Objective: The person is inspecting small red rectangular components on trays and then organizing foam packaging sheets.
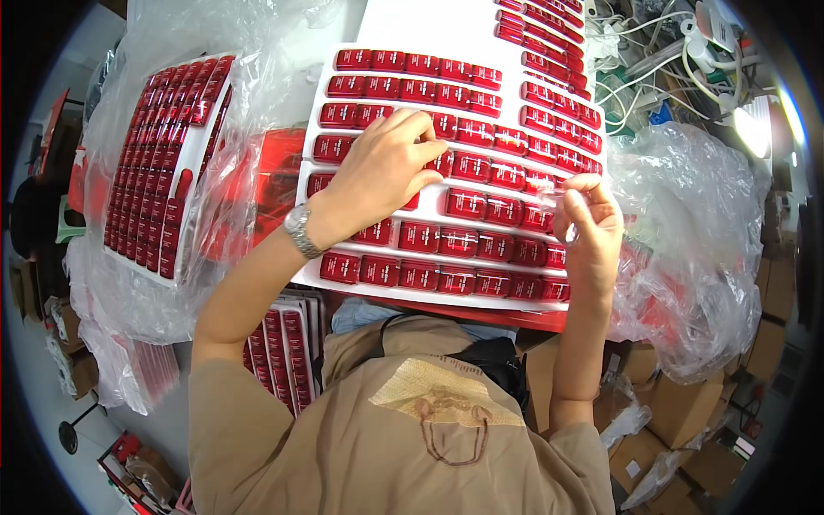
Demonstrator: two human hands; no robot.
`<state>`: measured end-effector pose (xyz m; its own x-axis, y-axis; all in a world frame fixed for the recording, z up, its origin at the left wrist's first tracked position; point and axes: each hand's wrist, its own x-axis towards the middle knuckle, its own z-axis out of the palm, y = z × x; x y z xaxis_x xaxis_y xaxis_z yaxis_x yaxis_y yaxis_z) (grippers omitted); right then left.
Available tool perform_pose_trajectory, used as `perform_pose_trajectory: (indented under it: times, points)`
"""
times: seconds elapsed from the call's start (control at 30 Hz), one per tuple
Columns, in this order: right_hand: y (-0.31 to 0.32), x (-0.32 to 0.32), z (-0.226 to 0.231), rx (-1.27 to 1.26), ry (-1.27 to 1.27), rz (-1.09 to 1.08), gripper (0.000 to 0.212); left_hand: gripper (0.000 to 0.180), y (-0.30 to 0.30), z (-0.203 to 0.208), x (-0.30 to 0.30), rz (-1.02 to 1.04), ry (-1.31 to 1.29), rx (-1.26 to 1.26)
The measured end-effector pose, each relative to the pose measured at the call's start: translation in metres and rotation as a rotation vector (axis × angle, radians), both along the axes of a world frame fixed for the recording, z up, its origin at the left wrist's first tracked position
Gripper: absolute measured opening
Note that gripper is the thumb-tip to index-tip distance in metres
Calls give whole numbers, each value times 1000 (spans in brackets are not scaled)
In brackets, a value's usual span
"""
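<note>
Left hand lay flat, fingers spread, on red boxes in the white tray. Right hand, at 3 o'clock of it, pinched a clear film scrap.

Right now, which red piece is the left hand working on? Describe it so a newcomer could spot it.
Start at the big white tray in front of the person, filled with rows of small red rectangular pieces. Follow the left hand, the one with a wristwatch, to its fingertips in the fourth row from the top. The piece there is the only one partly hidden under fingers.
</note>
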<state>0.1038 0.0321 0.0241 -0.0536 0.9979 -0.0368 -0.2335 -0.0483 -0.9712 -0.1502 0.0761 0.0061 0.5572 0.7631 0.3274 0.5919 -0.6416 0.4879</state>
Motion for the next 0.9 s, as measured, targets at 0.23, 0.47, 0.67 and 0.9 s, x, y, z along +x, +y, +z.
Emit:
perform_pose_trajectory:
  times: [0.23, 0.47, 0.67, 0.9]
  points:
    - [-7, -25, -4, -144, -31, 149, 22, 37, -33, -6, -30, 115, 53, -36]
    - [-1, -49, 8, -99, 75, 145, 20, 34, -52, -6, -4, 143, -541, -355]
    - [-10, -73, 1, 231, -84, -39, 14, 35, -59, -10, 17, 208, -740, -370]
    - [-11, -48, 2, 316, -656, 51, 8, 31, -47, -1, -13, 215, -283, -89]
